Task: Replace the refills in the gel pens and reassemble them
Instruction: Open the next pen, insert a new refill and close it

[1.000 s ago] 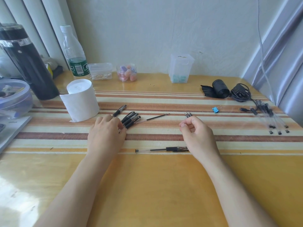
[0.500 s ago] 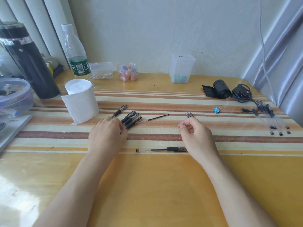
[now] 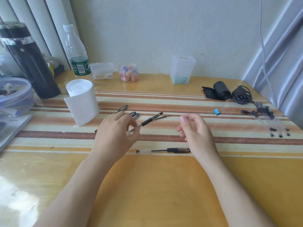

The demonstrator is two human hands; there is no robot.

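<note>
Gel pen (image 3: 148,122): pinched by my left hand (image 3: 114,136), aimed at my slack, empty right hand (image 3: 196,131), likely for unscrewing.

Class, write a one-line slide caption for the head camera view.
Left hand holds a gel pen over the striped mat; right hand hovers loosely curled beside it.

The left hand (image 3: 114,136) pinches a gel pen (image 3: 148,121) above the table (image 3: 155,185), the right hand (image 3: 195,130) loosely curled nearby.
</note>
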